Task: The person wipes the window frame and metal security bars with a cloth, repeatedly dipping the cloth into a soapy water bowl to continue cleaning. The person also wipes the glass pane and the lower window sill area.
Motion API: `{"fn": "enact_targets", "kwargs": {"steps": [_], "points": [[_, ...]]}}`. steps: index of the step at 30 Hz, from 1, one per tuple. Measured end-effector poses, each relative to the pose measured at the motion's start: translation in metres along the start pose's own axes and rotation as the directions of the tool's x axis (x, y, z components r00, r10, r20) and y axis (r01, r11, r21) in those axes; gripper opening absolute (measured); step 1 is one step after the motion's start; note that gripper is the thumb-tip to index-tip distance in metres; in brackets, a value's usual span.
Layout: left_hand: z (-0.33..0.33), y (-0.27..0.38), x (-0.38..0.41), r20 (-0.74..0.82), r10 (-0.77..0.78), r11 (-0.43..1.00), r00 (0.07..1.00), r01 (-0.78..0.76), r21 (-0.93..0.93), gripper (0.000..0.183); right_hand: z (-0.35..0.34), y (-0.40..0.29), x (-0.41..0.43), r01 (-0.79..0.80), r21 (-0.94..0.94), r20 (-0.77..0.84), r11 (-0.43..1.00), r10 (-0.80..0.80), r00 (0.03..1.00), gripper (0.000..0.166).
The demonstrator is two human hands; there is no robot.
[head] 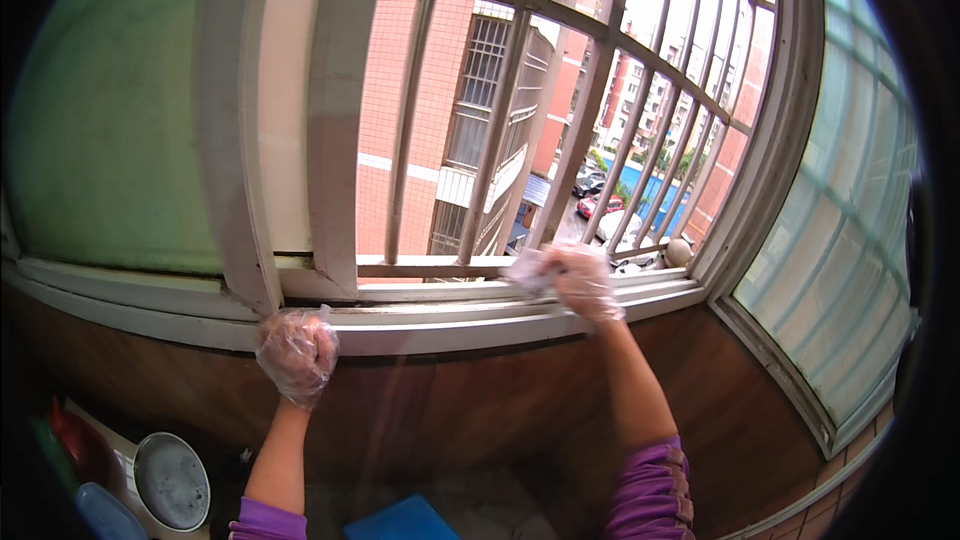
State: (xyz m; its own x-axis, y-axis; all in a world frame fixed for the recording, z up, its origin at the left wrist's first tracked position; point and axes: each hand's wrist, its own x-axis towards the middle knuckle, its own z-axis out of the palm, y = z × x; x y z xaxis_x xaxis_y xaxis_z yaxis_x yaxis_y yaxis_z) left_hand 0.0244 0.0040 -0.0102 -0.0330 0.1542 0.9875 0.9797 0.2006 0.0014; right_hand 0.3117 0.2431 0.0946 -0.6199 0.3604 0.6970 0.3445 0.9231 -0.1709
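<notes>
My right hand (583,281), in a clear plastic glove, grips a pale, crumpled cloth or wipe (531,270), somewhat blurred. It holds it against the white window track (450,313), just inside the metal bars. My left hand (298,351), gloved the same way, is curled into a fist on the front edge of the sill, below the sliding window's frame (247,240). Nothing can be made out inside the left fist. Dark grime lines parts of the track near the sliding sash (335,127).
Metal security bars (495,127) stand outside the opening, with a round pale object (677,253) at their right corner. Below left are a basin of cloudy, sudsy water (172,481) and a light blue plastic item (109,514). A blue flat object (403,521) lies low in the middle.
</notes>
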Motion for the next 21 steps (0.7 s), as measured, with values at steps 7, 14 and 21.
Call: {"fn": "enact_targets", "kwargs": {"steps": [7,14,21], "points": [[-0.004,-0.002,0.006,-0.047,0.025,0.996,0.999,-0.028,-0.082,0.005,0.066,-0.091,0.046,0.066,0.275,0.412,0.959,-0.18,0.893,0.023],[-0.011,0.002,0.015,-0.031,0.029,0.996,0.999,-0.031,-0.088,0.006,0.043,-0.013,0.021,-0.133,0.018,0.461,0.991,0.109,0.88,0.02],[-0.007,0.0,0.004,0.003,-0.001,1.0,1.0,0.001,0.011,0.005,-0.029,0.022,-0.005,-0.147,-0.623,0.364,0.769,0.45,0.815,0.013]]}}
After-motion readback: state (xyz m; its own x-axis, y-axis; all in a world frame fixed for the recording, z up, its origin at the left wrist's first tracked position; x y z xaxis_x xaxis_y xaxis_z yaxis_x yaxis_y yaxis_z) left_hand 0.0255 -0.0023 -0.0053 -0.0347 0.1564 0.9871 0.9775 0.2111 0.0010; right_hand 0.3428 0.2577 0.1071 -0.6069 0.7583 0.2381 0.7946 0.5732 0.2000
